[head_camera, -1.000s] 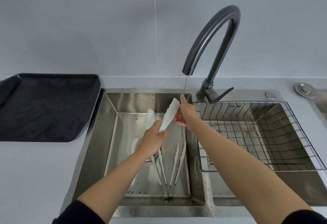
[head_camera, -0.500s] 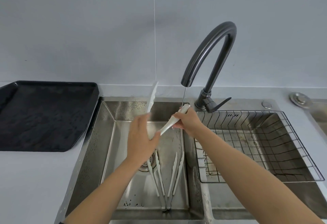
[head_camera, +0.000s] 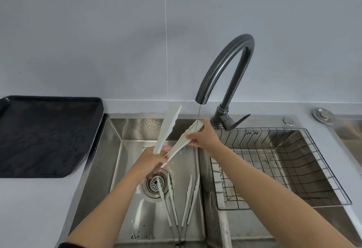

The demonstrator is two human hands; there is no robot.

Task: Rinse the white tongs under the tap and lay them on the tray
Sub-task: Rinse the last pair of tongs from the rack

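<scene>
Two hands hold one pair of white tongs (head_camera: 177, 148) over the left sink basin (head_camera: 117, 161). The left hand (head_camera: 151, 162) is clamped around the hinge end, which its fingers hide; the right hand (head_camera: 204, 140) pinches one arm's tip under the thin stream from the tap (head_camera: 223, 71). The other arm points up toward the basin's back edge. Two more tongs (head_camera: 179, 198) lie on the basin floor, their hinge ends cut off at the bottom. The black tray (head_camera: 49, 136) sits at the counter's left, partly cropped.
</scene>
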